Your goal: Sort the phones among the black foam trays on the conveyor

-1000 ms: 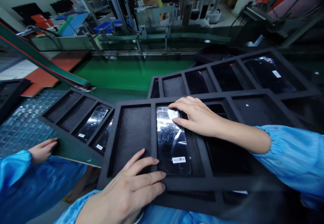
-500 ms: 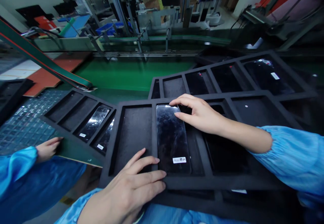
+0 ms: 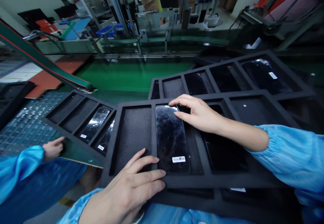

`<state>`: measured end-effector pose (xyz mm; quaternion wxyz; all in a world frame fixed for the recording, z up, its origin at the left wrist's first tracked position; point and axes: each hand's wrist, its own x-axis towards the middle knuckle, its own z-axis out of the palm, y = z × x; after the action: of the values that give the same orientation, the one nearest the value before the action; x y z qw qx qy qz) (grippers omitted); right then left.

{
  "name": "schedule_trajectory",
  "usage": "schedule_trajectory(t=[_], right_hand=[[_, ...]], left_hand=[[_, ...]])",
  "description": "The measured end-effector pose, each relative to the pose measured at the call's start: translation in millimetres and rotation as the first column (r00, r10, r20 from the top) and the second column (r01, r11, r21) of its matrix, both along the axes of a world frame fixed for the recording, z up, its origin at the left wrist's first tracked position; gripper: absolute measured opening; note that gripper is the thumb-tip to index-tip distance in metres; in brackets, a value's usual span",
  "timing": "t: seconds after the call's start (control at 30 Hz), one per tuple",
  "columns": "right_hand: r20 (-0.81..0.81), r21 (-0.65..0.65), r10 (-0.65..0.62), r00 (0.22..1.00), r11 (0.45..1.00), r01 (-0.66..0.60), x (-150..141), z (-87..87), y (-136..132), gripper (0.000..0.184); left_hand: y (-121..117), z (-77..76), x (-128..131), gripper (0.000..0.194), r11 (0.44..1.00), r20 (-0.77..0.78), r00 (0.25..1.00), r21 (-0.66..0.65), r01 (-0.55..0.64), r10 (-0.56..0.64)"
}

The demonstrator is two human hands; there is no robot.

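Observation:
A black foam tray (image 3: 131, 107) with several slots lies in front of me. A dark glossy phone panel (image 3: 170, 139) with a white label lies in its second slot from the left. My right hand (image 3: 199, 114) curls over the panel's far right corner, fingertips touching its top edge. My left hand (image 3: 129, 192) rests flat on the tray's near rim, fingers stretched out toward the panel's near left corner. The slot to the left of the panel holds nothing.
A second foam tray (image 3: 225, 61) with panels lies behind on the right. A third tray (image 3: 76, 116) with two panels sits at the left, by a co-worker's hand (image 3: 53, 148) in a blue sleeve. A green conveyor belt (image 3: 131, 72) runs beyond.
The panel settled flat into its slot and lost its glare. My right hand drew back slightly to the panel's top right corner. The co-worker's hand shifted right.

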<state>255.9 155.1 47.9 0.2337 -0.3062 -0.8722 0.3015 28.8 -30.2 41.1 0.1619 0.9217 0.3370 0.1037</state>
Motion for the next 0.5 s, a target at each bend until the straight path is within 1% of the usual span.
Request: schedule_trajectory(t=[0.1, 0.3, 0.5], right_hand=[[-0.010, 0.003, 0.005, 1.000, 1.000, -0.005, 0.4, -0.5, 0.3, 0.026], [-0.020, 0.001, 0.012, 1.000, 1.000, -0.012, 0.8, -0.8, 1.4, 0.026], [-0.025, -0.001, 0.010, 1.000, 1.000, -0.010, 0.5, -2.3, 2.0, 0.026]], left_hand=[[0.3, 0.6, -0.2, 0.043, 1.000, -0.026, 1.000, 0.008, 0.008, -0.008], [0.5, 0.4, 0.7, 0.043, 1.000, -0.021, 1.000, 0.016, 0.014, -0.014], [0.6, 0.0, -0.6, 0.044, 1.000, -0.049, 0.999, 0.031, 0.008, -0.006]])
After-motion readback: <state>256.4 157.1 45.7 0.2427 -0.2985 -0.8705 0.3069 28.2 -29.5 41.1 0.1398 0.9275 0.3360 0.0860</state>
